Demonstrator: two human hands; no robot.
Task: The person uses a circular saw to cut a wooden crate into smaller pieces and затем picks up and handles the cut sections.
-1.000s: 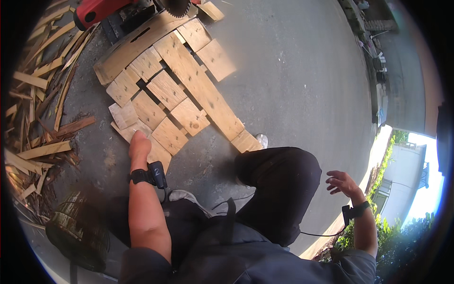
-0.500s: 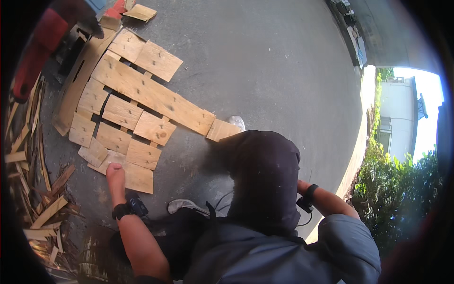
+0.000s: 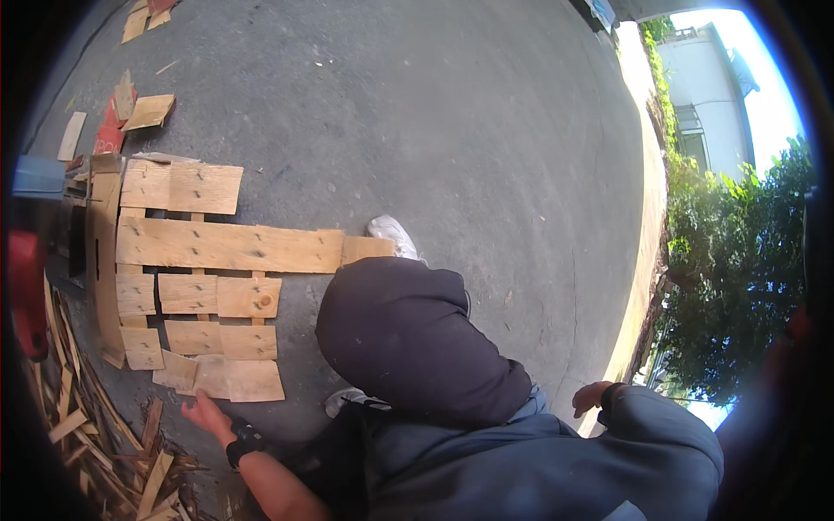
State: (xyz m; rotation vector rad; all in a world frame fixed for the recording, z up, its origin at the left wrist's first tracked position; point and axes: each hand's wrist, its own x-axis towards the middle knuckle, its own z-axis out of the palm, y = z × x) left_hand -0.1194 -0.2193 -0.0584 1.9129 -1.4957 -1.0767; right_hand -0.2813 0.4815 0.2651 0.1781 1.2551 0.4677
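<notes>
My left hand (image 3: pixel 208 415) is at the near edge of a flat layout of plywood pieces, its fingers apart and nothing held. Closest to it is a pale plywood piece (image 3: pixel 211 375), overlapped by a smaller slanted offcut (image 3: pixel 176 371); whether the fingertips touch the wood I cannot tell. The layout has short pieces in rows, dark nail-like marks on them, thin strips below, and one long board (image 3: pixel 234 247) reaching right to a short end piece (image 3: pixel 369 249). My right hand (image 3: pixel 591 398) hangs at my right side, empty, its fingers loosely apart.
A brown cardboard piece (image 3: pixel 104 252) stands along the layout's left side. Splintered wood strips (image 3: pixel 74 425) are heaped at lower left. A red tool part (image 3: pixel 28 295) shows at the left edge. Red and plain offcuts (image 3: pixel 149 111) lie farther off. My knee (image 3: pixel 395 326) is beside the layout.
My left hand has gone from a closed fist on the near plywood piece to open at its edge. My right hand has come out from behind my leg. The view has turned.
</notes>
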